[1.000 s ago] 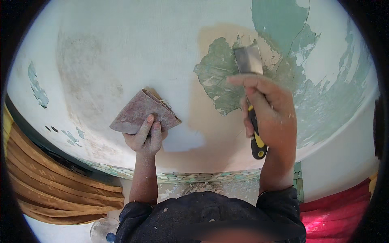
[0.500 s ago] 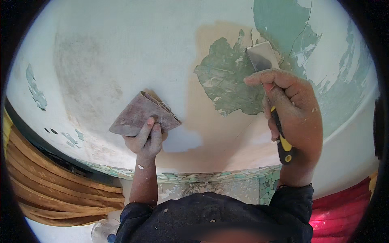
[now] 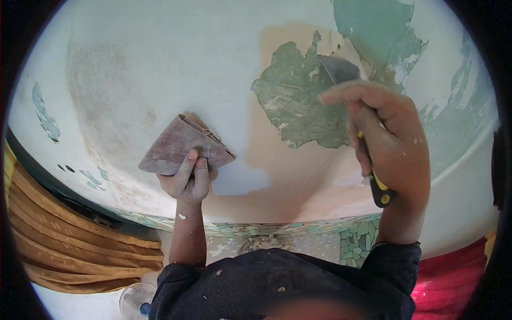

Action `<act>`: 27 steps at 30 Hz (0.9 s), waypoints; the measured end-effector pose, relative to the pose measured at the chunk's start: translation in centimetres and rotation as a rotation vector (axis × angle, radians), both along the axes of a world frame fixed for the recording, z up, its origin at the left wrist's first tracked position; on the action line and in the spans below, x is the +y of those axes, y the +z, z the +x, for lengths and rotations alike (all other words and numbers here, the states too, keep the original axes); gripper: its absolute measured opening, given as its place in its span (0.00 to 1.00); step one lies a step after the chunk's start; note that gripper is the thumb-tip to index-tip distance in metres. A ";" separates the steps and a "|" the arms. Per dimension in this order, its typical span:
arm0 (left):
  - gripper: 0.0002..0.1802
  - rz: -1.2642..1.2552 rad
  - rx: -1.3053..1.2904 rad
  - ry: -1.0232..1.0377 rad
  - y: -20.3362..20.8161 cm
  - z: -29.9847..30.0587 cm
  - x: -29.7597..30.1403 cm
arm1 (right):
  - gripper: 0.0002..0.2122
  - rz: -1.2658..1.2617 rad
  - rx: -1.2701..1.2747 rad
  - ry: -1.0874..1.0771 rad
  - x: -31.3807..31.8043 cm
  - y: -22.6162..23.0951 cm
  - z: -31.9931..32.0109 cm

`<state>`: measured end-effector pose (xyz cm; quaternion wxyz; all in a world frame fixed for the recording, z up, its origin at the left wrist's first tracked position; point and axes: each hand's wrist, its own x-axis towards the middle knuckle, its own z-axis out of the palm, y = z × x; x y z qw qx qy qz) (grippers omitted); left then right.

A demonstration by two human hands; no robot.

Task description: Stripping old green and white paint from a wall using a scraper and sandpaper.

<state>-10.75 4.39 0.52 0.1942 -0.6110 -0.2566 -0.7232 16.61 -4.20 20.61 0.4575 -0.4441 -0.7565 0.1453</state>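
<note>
My left hand [image 3: 185, 178] pinches a folded sheet of worn brownish-grey sandpaper [image 3: 184, 144], held up in front of the pale wall [image 3: 197, 64]. Dust coats its fingers. My right hand [image 3: 389, 133] is wrapped round the black and yellow handle of a putty knife [image 3: 341, 69]. Its broad metal blade lies at the edge of flaking paint, beside a bared green patch [image 3: 298, 101]. The index finger stretches along the blade's base. Part of the handle is hidden by my palm.
More exposed green paint [image 3: 378, 26] shows at the upper right. Orange-brown curtains [image 3: 80, 240] hang at the lower left, and a red cloth [image 3: 448, 277] is at the lower right. Paint chips [image 3: 288, 244] are scattered below the green mosaic strip [image 3: 282, 229].
The putty knife has tilted and its blade has turned darker to view, as my right hand shifted slightly right and up. My left hand with the sandpaper moved a little left and up.
</note>
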 end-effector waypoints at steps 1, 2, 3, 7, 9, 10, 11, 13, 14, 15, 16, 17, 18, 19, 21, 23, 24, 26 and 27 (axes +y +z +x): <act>0.14 0.005 -0.003 0.005 0.2 0.1 0.1 | 0.15 0.005 -0.003 0.005 -0.2 -0.2 0.3; 0.14 0.025 0.002 -0.018 0.5 0.4 0.1 | 0.15 -0.039 0.028 -0.020 -0.4 -0.3 0.6; 0.14 0.044 0.008 -0.041 0.6 0.4 0.2 | 0.15 -0.084 0.058 -0.045 -0.4 -0.3 0.7; 0.14 0.012 -0.001 0.001 0.6 0.6 0.0 | 0.14 0.007 0.014 0.033 1.3 0.3 -0.8; 0.14 0.029 -0.004 0.000 0.5 0.6 0.1 | 0.12 0.046 0.134 0.050 1.7 -0.8 -0.8; 0.14 0.034 -0.006 0.003 0.6 0.5 0.1 | 0.12 0.051 0.133 0.055 1.6 -1.2 -0.6; 0.14 0.040 -0.003 0.019 0.6 0.5 0.0 | 0.11 0.050 0.127 0.073 1.5 -1.7 -0.2; 0.15 0.050 -0.001 0.030 0.7 0.5 0.0 | 0.11 0.055 0.119 0.087 1.5 -1.4 -0.2; 0.15 0.036 -0.008 -0.017 0.7 0.6 0.1 | 0.11 0.017 0.124 0.053 1.7 -0.8 -0.7; 0.15 0.023 -0.014 -0.063 0.6 0.8 0.2 | 0.11 -0.020 0.130 0.019 1.8 -0.4 -1.0; 0.15 0.026 -0.016 -0.057 0.4 0.6 0.3 | 0.11 -0.017 0.128 0.025 1.9 -0.5 -1.1; 0.15 0.011 -0.008 -0.016 0.1 0.3 0.3 | 0.11 -0.015 0.169 0.045 2.0 -0.9 -1.2; 0.15 -0.003 0.000 0.025 -0.1 0.1 0.2 | 0.11 -0.014 0.209 0.066 2.0 -1.3 -1.2; 0.15 -0.001 0.001 0.024 0.0 0.1 0.1 | 0.11 -0.012 0.210 0.065 1.5 -1.5 -1.1; 0.15 0.005 0.001 0.075 0.3 0.1 -0.1 | 0.10 -0.074 0.226 0.047 0.7 -1.8 -0.8; 0.15 0.022 0.000 0.040 0.7 0.5 0.0 | 0.09 -0.034 0.173 0.028 1.2 -1.5 -0.9; 0.15 0.032 -0.001 0.005 0.9 0.6 0.0 | 0.09 -0.001 0.121 0.008 1.6 -1.2 -1.1; 0.14 0.017 -0.007 0.002 0.8 0.6 -0.1 | 0.10 0.048 0.138 0.045 2.8 -0.3 -2.8; 0.14 0.007 -0.017 -0.001 0.9 0.8 0.0 | 0.11 0.102 0.151 0.084 3.0 0.2 -3.1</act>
